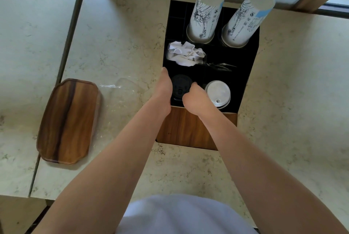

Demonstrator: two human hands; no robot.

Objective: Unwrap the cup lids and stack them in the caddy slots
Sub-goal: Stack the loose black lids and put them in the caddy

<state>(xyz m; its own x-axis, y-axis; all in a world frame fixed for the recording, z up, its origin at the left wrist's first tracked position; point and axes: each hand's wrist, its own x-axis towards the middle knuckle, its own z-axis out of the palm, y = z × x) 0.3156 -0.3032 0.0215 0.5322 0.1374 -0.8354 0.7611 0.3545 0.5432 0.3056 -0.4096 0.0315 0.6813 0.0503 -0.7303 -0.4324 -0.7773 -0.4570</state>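
A black caddy (249, 58) with a wooden front stands on the marble counter. A stack of black cup lids (181, 86) sits in its front left slot, and both my hands hold it from the sides. My left hand (164, 90) presses its left edge, my right hand (196, 99) its right edge. White cup lids (219, 93) fill the front right slot. Clear plastic wrap (120, 87) lies flat on the counter to the left of the caddy.
Two stacks of upturned paper cups (204, 14) (245, 18) stand in the caddy's back slots. White napkins (184, 54) fill a middle slot, dark stirrers (221, 66) lie beside them. A wooden tray (68, 120) rests at the left.
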